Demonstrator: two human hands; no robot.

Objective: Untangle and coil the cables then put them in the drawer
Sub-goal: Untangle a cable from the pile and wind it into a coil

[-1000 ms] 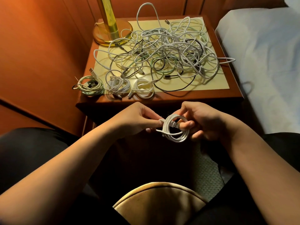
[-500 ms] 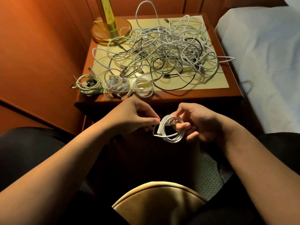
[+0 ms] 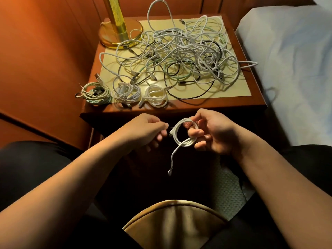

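Since 0.5 s ago, one end of the white coil (image 3: 183, 135) has dropped free and dangles below it at frame centre. Right hand (image 3: 213, 133) grips the coil, fingers through the loop; left hand (image 3: 149, 130) pinches its plug end. Cable tangle (image 3: 179, 53) lies on the nightstand (image 3: 206, 105), upper centre.

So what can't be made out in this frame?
- Drawer: no drawer front shows in the head view; the nightstand face lies in shadow behind the hands.
- Left hand: its fingertips meet the white coil in shadow, so its grip is unclear.
- Tangled pile: cable count is unreadable; strands overlap.
- Lamp: top cut off by the frame edge.
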